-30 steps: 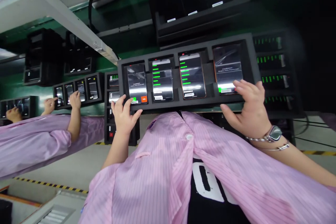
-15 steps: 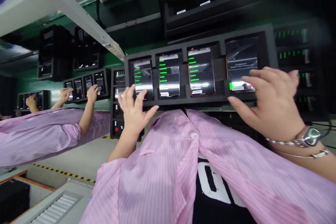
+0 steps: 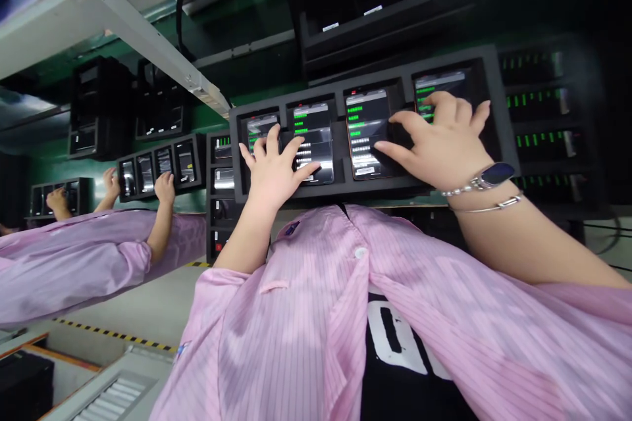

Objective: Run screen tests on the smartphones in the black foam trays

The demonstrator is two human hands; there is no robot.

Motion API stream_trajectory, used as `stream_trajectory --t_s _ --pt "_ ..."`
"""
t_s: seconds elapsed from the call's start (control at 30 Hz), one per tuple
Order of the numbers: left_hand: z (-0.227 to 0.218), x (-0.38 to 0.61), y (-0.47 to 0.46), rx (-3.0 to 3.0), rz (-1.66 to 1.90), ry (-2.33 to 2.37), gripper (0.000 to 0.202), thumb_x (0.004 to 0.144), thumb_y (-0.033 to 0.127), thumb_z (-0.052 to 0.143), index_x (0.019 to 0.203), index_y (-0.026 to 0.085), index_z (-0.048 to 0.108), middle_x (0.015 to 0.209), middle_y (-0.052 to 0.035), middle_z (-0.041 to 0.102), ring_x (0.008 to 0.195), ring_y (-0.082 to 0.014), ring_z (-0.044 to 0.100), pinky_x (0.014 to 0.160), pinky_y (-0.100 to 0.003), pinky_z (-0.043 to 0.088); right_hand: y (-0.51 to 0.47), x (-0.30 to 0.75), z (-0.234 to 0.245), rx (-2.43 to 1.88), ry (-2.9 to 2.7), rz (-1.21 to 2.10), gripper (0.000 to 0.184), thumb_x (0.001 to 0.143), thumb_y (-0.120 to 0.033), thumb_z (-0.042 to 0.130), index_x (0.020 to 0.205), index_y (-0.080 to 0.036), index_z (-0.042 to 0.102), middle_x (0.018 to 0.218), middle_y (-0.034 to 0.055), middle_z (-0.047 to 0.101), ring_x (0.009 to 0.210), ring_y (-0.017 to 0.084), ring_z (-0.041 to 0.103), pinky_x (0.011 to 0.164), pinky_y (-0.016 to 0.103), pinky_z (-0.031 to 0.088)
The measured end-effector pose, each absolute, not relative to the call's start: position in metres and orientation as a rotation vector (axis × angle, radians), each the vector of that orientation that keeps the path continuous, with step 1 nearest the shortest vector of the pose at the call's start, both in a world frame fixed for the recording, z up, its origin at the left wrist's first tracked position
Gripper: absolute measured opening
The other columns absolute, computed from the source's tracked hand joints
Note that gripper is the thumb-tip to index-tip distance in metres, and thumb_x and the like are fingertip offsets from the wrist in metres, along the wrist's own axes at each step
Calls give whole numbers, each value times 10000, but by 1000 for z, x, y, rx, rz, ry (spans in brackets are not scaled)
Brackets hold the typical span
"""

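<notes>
A black foam tray holds several smartphones in a row, their screens lit with green text. My left hand lies spread across the first phone and the second phone, its fingertips on the glass. My right hand reaches over the third phone and the fourth phone, hiding much of the fourth screen. A silver watch and a thin bracelet circle my right wrist. Neither hand visibly holds a phone.
Racks of black trays with green lights stand to the right, and another black tray sits above. On the left, a co-worker's pink sleeve and hand reach a similar phone tray. Yellow-black floor tape runs below.
Both hands have moved up onto the phones, and my right hand has shifted left from the fourth phone's lower edge. The first and fourth screens now show green text.
</notes>
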State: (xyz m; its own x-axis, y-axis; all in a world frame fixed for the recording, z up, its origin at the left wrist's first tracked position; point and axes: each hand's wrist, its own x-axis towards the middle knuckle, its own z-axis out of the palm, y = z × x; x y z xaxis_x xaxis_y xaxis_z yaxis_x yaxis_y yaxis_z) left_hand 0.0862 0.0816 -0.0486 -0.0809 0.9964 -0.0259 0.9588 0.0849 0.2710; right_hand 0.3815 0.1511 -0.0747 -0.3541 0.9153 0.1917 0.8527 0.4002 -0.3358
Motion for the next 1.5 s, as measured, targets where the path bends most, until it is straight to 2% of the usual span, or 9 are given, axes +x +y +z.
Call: stream_trajectory --t_s 0.13,0.3,0.47,0.8,0.9,1.03,1.13,1.3,1.5 --pt "-43 90 75 2008 345 2200 701 875 729 689 1450 332 636 1706 -141 363 1544 -486 324 1250 -813 23 138 375 -64 -1479 -2333 187 655 971 -707 610 1412 -223 618 1555 227 435 1425 509 392 1161 870 192" --pt "-52 94 68 2005 419 2239 704 883 703 702 1450 293 629 1689 -150 391 1591 -455 252 1287 -755 32 117 359 -71 -1248 -2394 288 674 1037 -644 485 1496 -150 492 1560 205 496 1497 444 380 1212 820 163" --pt "-61 93 69 2011 435 2224 641 906 698 673 1404 294 663 1667 -137 431 1600 -439 252 1303 -728 26 115 353 -85 -1188 -2416 315 639 1047 -611 465 1491 -153 504 1542 186 532 1522 400 383 1265 723 176" --pt "-62 93 75 1980 455 2226 589 909 668 683 1370 301 695 1672 -134 433 1600 -475 226 1271 -777 15 122 351 -85 -1197 -2458 287 654 1044 -631 472 1498 -160 495 1519 155 563 1497 364 422 1295 693 181" --pt "-55 81 64 2018 495 2237 669 893 703 680 1430 306 646 1683 -132 423 1603 -453 234 1293 -733 25 123 366 -76 -1187 -2429 311 644 1047 -628 450 1478 -152 498 1518 168 556 1504 367 414 1292 685 198" --pt "-50 46 41 1964 554 2358 766 903 713 647 1489 226 577 1644 -197 449 1555 -420 349 1308 -654 140 121 403 -68 -1325 -2332 249 642 1031 -623 443 1452 -145 514 1458 197 590 1466 398 454 1268 708 198" --pt "-54 22 31 1827 521 2420 751 941 673 604 1519 200 528 1620 -224 464 1525 -403 410 1296 -662 178 119 425 -73 -1497 -2278 187 629 1016 -591 428 1440 -135 515 1422 213 610 1470 401 448 1263 711 185" --pt "-61 14 31 1703 452 2381 685 967 607 591 1550 260 494 1646 -200 424 1550 -358 405 1294 -661 207 120 435 -81 -1612 -2216 231 555 968 -527 473 1385 -166 535 1384 207 628 1455 393 466 1255 711 184" --pt "-46 15 40 1765 325 2382 650 933 678 622 1461 299 618 1650 -191 418 1542 -442 381 1272 -741 161 148 444 -66 -1476 -2147 149 591 965 -576 510 1394 -171 550 1422 212 598 1461 377 466 1239 675 252"
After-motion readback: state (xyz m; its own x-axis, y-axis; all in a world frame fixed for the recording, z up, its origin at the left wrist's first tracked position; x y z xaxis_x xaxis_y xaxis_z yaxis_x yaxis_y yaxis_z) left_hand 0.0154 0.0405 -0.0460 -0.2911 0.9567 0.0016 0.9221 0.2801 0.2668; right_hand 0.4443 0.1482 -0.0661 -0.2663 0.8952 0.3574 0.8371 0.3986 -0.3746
